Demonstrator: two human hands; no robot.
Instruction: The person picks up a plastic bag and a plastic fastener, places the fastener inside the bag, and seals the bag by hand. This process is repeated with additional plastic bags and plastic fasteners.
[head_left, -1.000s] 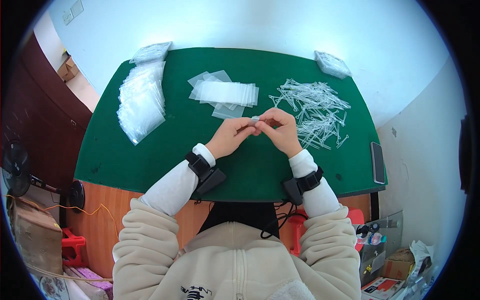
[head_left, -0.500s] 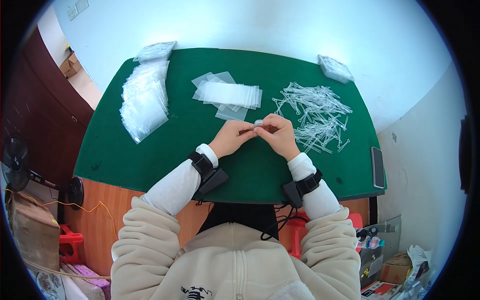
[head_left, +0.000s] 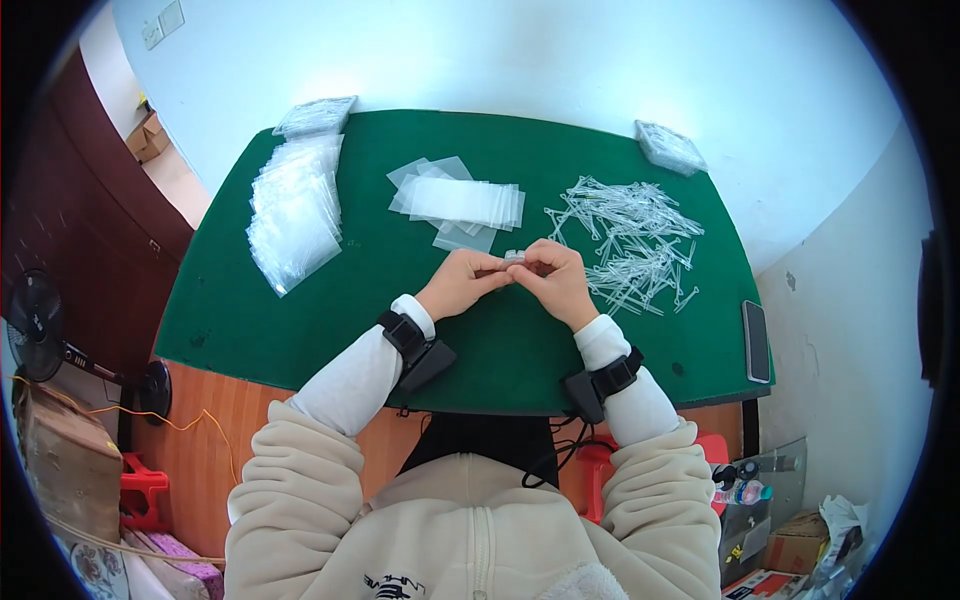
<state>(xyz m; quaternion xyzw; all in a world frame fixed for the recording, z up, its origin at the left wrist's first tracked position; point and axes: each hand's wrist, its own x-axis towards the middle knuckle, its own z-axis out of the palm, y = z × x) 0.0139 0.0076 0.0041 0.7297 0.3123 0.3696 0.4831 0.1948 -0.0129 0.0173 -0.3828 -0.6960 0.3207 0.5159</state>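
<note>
Both of my hands meet over the middle of the table, fingertips pinched round a small, pale, see-through piece (head_left: 514, 256) too small to name. My left hand (head_left: 463, 284) is closed on its left end. Thumb and bent fingers of my right hand (head_left: 557, 284) close on its right side, covering part of it. Just beyond the hands lie flat clear plastic bags (head_left: 462, 203), loosely overlapped. Right of my right hand spreads a pile of thin clear plastic sticks with ringed ends (head_left: 640, 212).
A fanned row of clear bags (head_left: 295, 215) runs down the green table's (head_left: 270, 340) left side, with a stack of clear packets (head_left: 316, 117) behind. Another clear packet pile (head_left: 669, 148) sits at the far right corner. A phone (head_left: 756, 342) lies by the right edge.
The view has tilted slightly, so the table sits lower in the picture. My hands stay together, and more of the small pale piece shows between the fingertips.
</note>
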